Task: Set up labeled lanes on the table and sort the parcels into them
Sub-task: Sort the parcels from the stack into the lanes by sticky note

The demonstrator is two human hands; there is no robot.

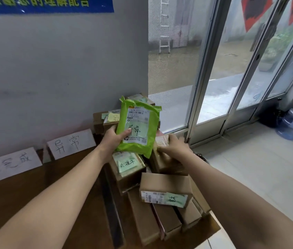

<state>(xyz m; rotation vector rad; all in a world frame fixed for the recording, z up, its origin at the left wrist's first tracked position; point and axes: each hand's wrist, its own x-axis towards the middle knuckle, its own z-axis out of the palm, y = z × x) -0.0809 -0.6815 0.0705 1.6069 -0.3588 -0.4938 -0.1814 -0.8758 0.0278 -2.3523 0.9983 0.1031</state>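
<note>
Left hand grips the green mailer bag by its lower left edge, thumb across the front, lifted above the parcel pile at the right end of the surface. Right hand lies on a cardboard box in that pile; gripping or just steadying, I cannot tell. Risk now: the bag is soft and held one-sided, so it could sag and slip — and a nudge could tip the heaped boxes off the right edge. Bag looks crinkled, bright green, with a white shipping label and a pale handwritten note that seems to match the paper sign at the back edge.
</note>
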